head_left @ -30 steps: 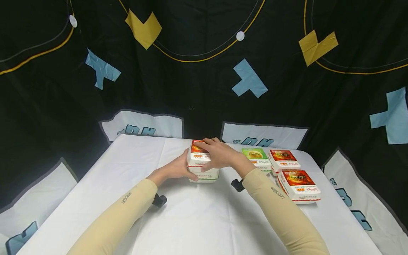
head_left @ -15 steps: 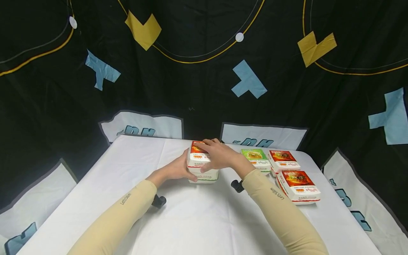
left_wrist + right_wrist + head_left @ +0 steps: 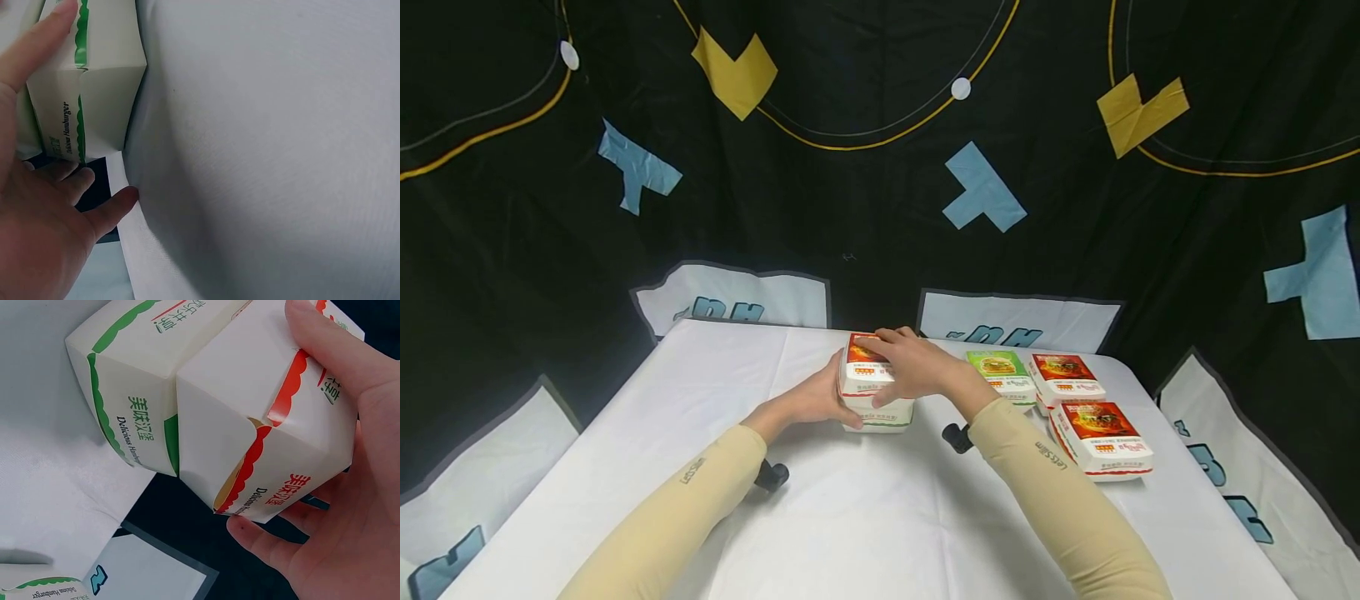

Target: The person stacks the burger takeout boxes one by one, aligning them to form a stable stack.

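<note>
Two hamburger boxes stand stacked near the table's far edge: a red-topped box (image 3: pixel 865 380) on a green-trimmed box (image 3: pixel 887 420). My left hand (image 3: pixel 808 397) holds the lower box from the left. In the left wrist view, its thumb lies on one face of the green-trimmed box (image 3: pixel 109 103), and fingers reach the opposite side. My right hand (image 3: pixel 921 364) grips the upper box from the right, fingers over its top. The right wrist view shows thumb and fingers on opposite sides of the red-trimmed box (image 3: pixel 219 381). In the head view, the right hand covers part of the red top.
To the right on the white table (image 3: pixel 850 517) are a green-topped hamburger box (image 3: pixel 1000 364), a red-topped one (image 3: pixel 1065 367) behind, and another red-topped one (image 3: pixel 1101 421) nearer. A black curtain (image 3: pixel 850 208) hangs beyond the table.
The head view shifts very slightly. Both hands and the stacked boxes keep their places, and the boxes on the right have not moved.
</note>
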